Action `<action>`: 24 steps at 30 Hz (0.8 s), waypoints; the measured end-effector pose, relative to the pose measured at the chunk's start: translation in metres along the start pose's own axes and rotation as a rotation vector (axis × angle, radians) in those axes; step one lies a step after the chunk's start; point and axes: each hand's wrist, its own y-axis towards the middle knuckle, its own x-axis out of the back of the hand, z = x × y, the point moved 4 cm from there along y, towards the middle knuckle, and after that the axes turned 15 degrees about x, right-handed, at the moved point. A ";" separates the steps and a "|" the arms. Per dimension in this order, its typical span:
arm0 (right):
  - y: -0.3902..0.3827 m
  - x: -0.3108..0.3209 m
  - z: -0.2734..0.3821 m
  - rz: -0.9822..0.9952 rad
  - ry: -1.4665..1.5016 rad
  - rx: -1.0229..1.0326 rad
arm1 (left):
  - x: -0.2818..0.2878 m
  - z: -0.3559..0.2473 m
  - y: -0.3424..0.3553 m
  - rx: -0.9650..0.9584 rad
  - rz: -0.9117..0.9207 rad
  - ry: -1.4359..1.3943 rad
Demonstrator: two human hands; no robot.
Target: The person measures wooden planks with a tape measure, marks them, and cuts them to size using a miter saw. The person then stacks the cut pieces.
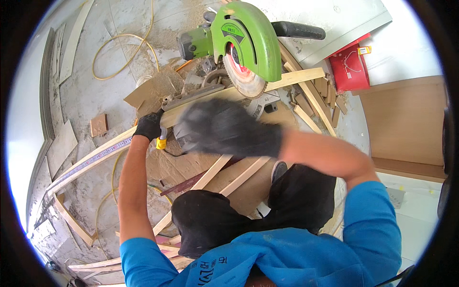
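Note:
A long pale wooden strip (pixel 295 78) runs from the lower left to the upper right, lying across the base of a green miter saw (pixel 260 38). The saw's round blade (pixel 246 82) hangs over the strip. My left hand (pixel 149 125), in a black glove, is closed round the strip left of the saw. A tape measure's blade (pixel 103 153) stretches along the strip to the lower left. By my left wrist is a yellow-and-grey piece (pixel 161 142), perhaps the tape's case. My right hand (pixel 220 126), also gloved, is smeared by motion in front of the saw; its fingers cannot be made out.
Wood offcuts (pixel 306 103) lie right of the saw, near a red bag (pixel 349 69). A yellow hose (pixel 129 36) curls on the dusty floor. Wooden battens (pixel 244 176) lie near my knees. A brown board box (pixel 404 126) stands at the right.

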 end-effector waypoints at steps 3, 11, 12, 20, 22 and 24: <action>-0.030 0.135 -0.061 -0.006 -0.326 -0.063 | 0.006 -0.009 0.000 0.006 0.002 0.009; -0.106 0.148 -0.170 0.639 -0.086 -0.597 | 0.012 -0.022 0.004 -0.010 0.020 -0.033; -0.113 0.139 -0.170 0.664 -0.052 -0.539 | 0.013 -0.021 0.004 -0.011 0.022 -0.043; -0.150 0.115 -0.124 0.391 -0.268 -0.345 | 0.011 -0.020 0.004 -0.011 0.015 -0.034; -0.159 0.109 -0.116 0.348 -0.309 -0.325 | 0.011 -0.021 0.004 -0.009 0.014 -0.036; -0.159 0.102 -0.095 0.282 -0.396 -0.260 | 0.009 -0.016 0.004 -0.016 -0.008 -0.034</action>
